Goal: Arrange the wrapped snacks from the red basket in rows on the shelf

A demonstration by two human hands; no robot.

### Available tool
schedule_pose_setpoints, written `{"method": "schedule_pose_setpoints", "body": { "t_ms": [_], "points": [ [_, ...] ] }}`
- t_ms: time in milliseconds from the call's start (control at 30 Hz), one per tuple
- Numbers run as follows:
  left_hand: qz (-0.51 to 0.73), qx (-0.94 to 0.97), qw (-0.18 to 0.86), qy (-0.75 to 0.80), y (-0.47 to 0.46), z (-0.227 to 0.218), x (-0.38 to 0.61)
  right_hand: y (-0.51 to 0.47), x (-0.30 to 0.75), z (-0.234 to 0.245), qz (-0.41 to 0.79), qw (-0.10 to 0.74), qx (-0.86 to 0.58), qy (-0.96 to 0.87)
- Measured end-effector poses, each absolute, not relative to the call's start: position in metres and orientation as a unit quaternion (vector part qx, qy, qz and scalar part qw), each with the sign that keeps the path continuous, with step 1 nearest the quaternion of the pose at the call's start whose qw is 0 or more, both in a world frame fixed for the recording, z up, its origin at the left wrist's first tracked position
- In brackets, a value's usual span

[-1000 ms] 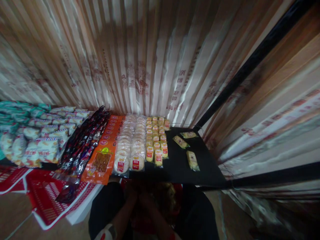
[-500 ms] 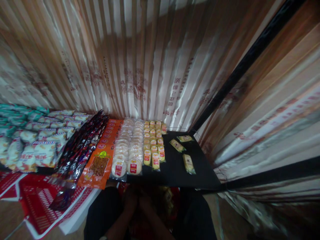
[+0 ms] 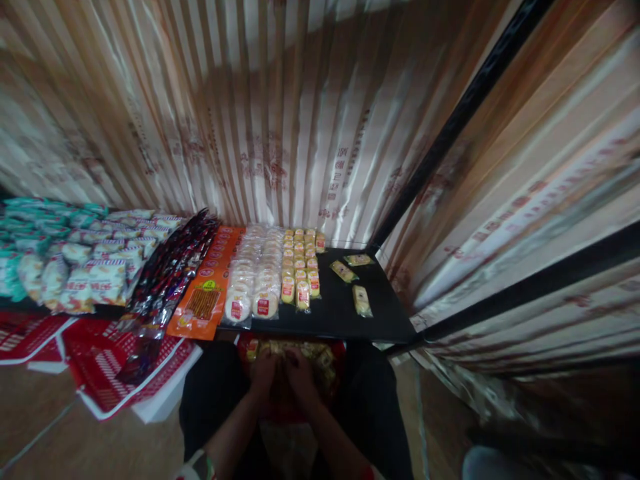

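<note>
Between my knees is a red basket (image 3: 277, 415) with several yellow wrapped snack packets (image 3: 325, 363) in it. My left hand (image 3: 264, 369) and my right hand (image 3: 299, 373) are side by side over these packets, just below the table edge. Shadow and blur hide the fingers, so whether they grip a packet is unclear. On the black table (image 3: 330, 320) ahead, small yellow packaged cakes (image 3: 303, 293) lie in close rows. To their right three loose packets (image 3: 361, 300) lie apart from one another.
Left along the table are round white crackers in clear wrap (image 3: 265, 303), an orange bag of sticks (image 3: 205, 303), dark shiny packets (image 3: 173, 273), white snack bags (image 3: 107, 280) and teal bags (image 3: 30, 227). Red baskets (image 3: 107, 373) stand below. A black pole (image 3: 450, 133) slants before the curtain (image 3: 280, 100).
The view has shifted, so the table sits higher in it and more of the basket between my knees shows. My hands appear slightly farther apart. The loose packets on the table lie as before.
</note>
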State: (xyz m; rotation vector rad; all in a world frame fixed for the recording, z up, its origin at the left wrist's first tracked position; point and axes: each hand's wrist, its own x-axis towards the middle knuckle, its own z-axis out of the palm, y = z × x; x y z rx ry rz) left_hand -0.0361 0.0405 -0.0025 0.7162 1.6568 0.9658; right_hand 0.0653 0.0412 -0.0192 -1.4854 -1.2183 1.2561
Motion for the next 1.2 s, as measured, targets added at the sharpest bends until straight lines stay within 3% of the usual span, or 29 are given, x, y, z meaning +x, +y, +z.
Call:
{"method": "schedule_pose_setpoints", "body": {
  "t_ms": [300,467,900,1200],
  "points": [
    [0.466,0.229,0.580,0.627,0.026,0.027,-0.028,0.028,0.074,-0.007,0.542,0.449,-0.537,-0.466],
    [0.507,0.174,0.589,0.604,0.020,0.043,-0.026,0.019,0.076,0.016,0.484,0.441,-0.530,-0.539],
    [0.504,0.151,0.645,0.554,0.020,0.078,-0.007,0.014,0.117,0.065,0.377,0.352,-0.500,-0.696],
    [0.465,0.205,0.674,0.536,0.023,0.093,0.002,0.023,0.131,0.082,0.417,0.440,-0.553,-0.571]
  ]
}}
